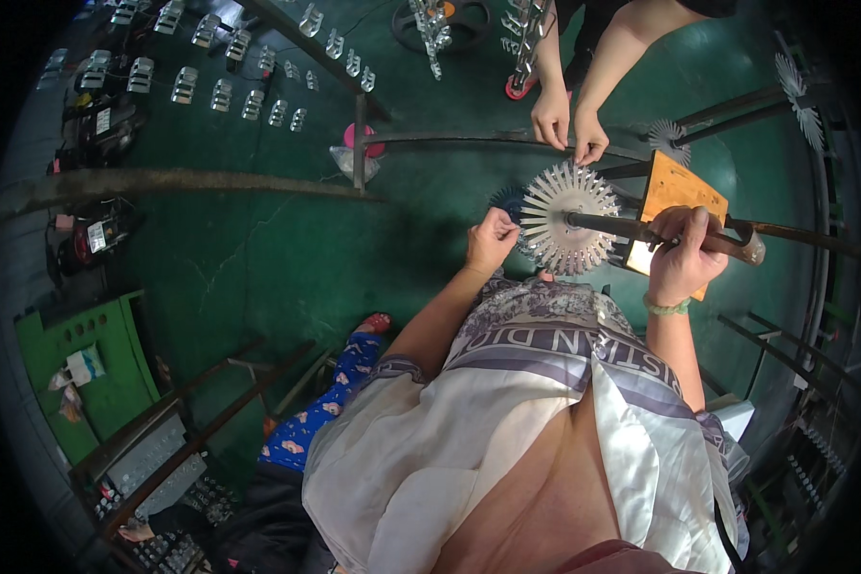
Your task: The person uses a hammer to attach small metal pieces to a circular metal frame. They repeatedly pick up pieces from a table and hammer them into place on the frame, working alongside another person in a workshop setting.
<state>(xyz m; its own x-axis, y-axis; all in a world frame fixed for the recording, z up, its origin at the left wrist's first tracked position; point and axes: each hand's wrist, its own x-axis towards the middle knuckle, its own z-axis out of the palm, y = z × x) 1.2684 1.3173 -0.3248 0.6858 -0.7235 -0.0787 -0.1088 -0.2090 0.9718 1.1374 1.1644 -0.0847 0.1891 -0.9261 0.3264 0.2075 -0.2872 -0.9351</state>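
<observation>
A round metal disc [570,218] with many slotted fingers around its rim stands before me on a dark metal shaft [609,226]. My right hand [684,253], with a green band at the wrist, is closed round the shaft's thicker end. At the disc's left rim my left hand [493,241] is closed in a pinch; whatever lies between its fingertips is too small to make out. A co-worker's two hands [572,129] reach in from the far side, fingertips at the disc's upper rim. Behind the rim a darker toothed disc [509,201] partly shows.
A yellow-brown board [681,191] stands behind the shaft. Metal rails [450,139] run beyond the disc. Shiny metal parts [187,84] hang in rows at the far left. A green cabinet [86,368] stands left. More slotted discs [800,100] are at the far right. Someone's blue-trousered leg [320,407] is beside me.
</observation>
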